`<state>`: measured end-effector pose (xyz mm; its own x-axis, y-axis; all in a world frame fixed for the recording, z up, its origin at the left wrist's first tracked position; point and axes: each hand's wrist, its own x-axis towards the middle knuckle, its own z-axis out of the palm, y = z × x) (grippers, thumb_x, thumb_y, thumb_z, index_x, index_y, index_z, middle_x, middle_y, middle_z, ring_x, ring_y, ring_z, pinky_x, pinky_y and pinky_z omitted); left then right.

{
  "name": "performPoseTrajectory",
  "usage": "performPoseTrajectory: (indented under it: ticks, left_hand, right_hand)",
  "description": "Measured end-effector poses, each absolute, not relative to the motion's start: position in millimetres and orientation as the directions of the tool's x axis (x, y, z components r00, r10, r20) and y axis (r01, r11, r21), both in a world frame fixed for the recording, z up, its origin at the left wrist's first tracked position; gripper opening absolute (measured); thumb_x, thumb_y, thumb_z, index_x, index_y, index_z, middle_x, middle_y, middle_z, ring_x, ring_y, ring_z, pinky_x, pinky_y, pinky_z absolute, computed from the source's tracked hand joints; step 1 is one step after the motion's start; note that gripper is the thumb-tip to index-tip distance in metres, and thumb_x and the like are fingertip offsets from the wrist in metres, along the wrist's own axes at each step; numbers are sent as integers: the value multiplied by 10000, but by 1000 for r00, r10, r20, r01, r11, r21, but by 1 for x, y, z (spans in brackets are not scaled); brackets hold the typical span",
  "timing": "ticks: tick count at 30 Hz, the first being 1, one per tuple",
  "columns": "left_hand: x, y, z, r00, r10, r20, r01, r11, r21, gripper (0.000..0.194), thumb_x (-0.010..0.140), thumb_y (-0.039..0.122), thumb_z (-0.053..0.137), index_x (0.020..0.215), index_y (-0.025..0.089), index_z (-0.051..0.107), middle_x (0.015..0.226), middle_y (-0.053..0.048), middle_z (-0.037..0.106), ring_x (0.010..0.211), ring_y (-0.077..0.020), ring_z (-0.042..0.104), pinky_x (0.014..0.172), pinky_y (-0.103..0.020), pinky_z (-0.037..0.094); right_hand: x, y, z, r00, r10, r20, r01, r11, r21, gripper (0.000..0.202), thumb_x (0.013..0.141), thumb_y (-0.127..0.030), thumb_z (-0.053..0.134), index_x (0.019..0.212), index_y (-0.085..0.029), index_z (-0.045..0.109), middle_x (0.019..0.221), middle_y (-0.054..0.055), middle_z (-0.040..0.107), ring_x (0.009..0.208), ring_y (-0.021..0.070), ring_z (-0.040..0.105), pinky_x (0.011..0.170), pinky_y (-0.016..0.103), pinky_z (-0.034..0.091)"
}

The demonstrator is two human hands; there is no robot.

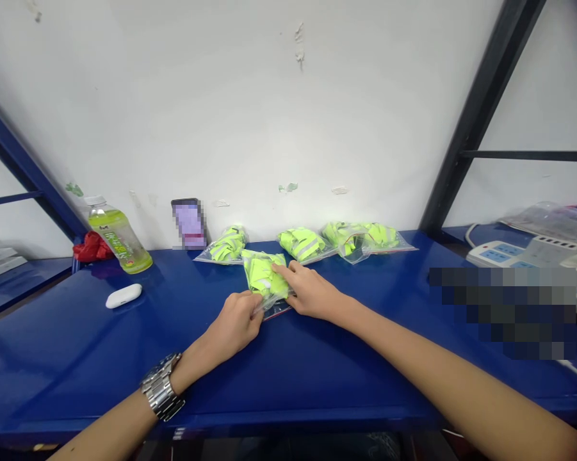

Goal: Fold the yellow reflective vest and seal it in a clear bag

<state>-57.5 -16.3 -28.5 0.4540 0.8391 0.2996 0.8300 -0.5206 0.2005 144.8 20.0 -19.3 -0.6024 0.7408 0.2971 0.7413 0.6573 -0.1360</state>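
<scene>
A clear plastic bag (265, 274) with folded neon-yellow fabric and grey stripes inside lies at the middle of the blue table (288, 378). My left hand (240, 319), below a metal watch, pinches the bag's near left edge. On the bag's right side, my right hand (311, 291) grips it with the fingers over the fabric and plastic. Behind it, along the wall, lie similar bags: one at left (228, 246), one in the middle (302, 244) and a pair at right (369, 237).
A phone (189, 224) leans on the wall. Further left are a drink bottle (122, 237), a red bundle (92, 248) and a white earphone case (123, 296). Power strips (502, 255) and a cable lie at the right, beside a dark metal post (465, 141).
</scene>
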Motion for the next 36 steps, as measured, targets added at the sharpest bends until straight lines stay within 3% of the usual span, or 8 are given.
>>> performPoseTrajectory:
  ticks: [5,10,19,23,26,29,32,36]
  left_hand:
    - [-59,-6,-29,341,887,312,894,-408,184,294,734,90,434,508,194,279,472,22,384,461,-101,335,529,-264,213]
    - [-57,2,-27,257,906,336,928,-328,177,283,689,66,432,489,201,283,440,19,364,444,-109,282,534,-290,179]
    - [-56,1,-33,372,867,330,880,-443,173,241,799,144,412,568,195,364,564,0,463,539,-127,434,568,-257,259]
    - [-56,-6,-31,390,860,330,881,-452,138,241,861,259,425,628,197,411,620,-5,496,557,-133,453,565,-254,272]
    - [-57,-3,-30,387,866,317,893,-437,103,234,838,169,405,606,193,420,602,-11,510,559,-137,464,579,-263,273]
    - [-57,2,-30,356,885,299,914,-397,86,229,774,90,410,568,189,433,557,-16,520,529,-137,461,569,-276,257]
    - [-54,5,-30,325,905,276,933,-354,61,237,750,77,416,546,184,475,546,-34,553,521,-146,480,563,-287,251]
    - [-51,9,-31,277,928,250,957,-289,13,237,742,74,420,578,170,563,589,-73,604,567,-173,535,575,-298,263]
  right_hand:
    - [152,19,-22,-624,723,297,631,690,-354,684,816,-570,596,1322,-132,457,1049,130,539,903,246,564,778,343,450]
    - [130,18,-26,-467,826,314,800,547,-248,235,880,-235,509,1095,-141,525,1044,120,572,906,241,573,735,312,416]
    - [126,37,-29,-301,911,281,892,373,-253,226,790,-94,444,993,-141,531,865,116,630,779,241,594,595,282,322]
    - [132,36,-27,-370,883,289,859,444,-255,210,762,-88,471,951,-155,535,865,88,632,749,201,580,581,263,302]
    - [137,30,-23,-436,852,290,823,508,-254,156,756,-119,498,902,-156,540,846,77,628,712,177,567,572,252,309]
    - [138,22,-19,-482,826,294,795,553,-250,157,767,-269,577,877,-161,547,862,80,628,748,193,574,597,257,339]
    - [134,18,-17,-452,849,273,828,513,-224,358,809,-492,564,919,-151,563,898,113,632,824,247,597,634,286,379]
    - [125,21,-18,-391,895,215,888,429,-168,291,880,-375,511,1055,-148,559,976,144,637,886,273,623,669,307,423]
